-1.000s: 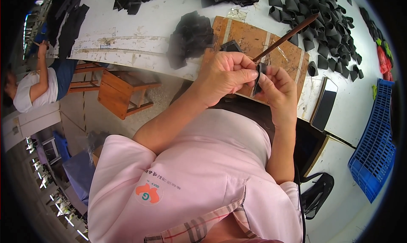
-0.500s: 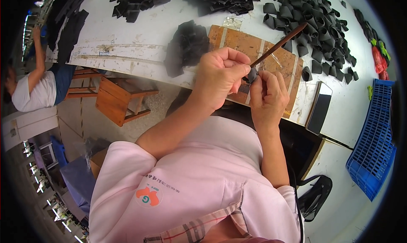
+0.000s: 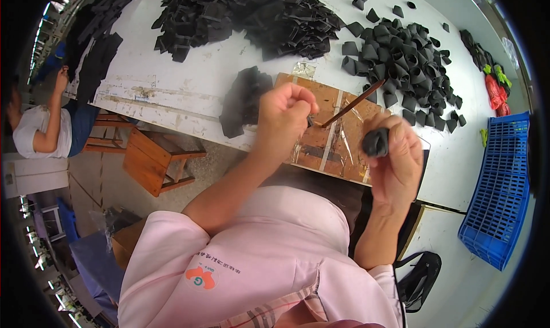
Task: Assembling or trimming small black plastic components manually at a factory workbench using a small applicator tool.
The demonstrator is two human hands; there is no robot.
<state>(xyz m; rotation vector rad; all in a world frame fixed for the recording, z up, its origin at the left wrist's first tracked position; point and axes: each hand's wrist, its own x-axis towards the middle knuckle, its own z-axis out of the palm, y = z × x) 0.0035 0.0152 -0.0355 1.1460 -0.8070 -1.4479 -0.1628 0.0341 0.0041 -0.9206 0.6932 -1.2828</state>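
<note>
Over the brown board (image 3: 321,96), my left hand (image 3: 283,116) has its thumb and fingers pinched together. A small dark bit shows at the fingertips, too little to name. A slim brown stick (image 3: 355,102) slants up to the right from close by those fingertips. Whether the left fingers touch it, I cannot tell. My right hand (image 3: 401,156), slightly blurred, is closed on a small black tube-shaped fabric piece (image 3: 375,142) at the board's right edge. A stack of dark fabric pieces (image 3: 243,102) lies just beyond my left hand.
Many black tube-shaped pieces (image 3: 409,62) are heaped at the far right of the white table (image 3: 172,93). Flat black pieces (image 3: 246,16) are piled at the back. A blue plastic crate (image 3: 495,190) stands right; a wooden stool (image 3: 152,162) and a seated person (image 3: 48,130) are left.
My hands have parted: the right has moved right, with the black piece now in it, while the left stays near the stick's lower end. The whole view has shifted a little.
</note>
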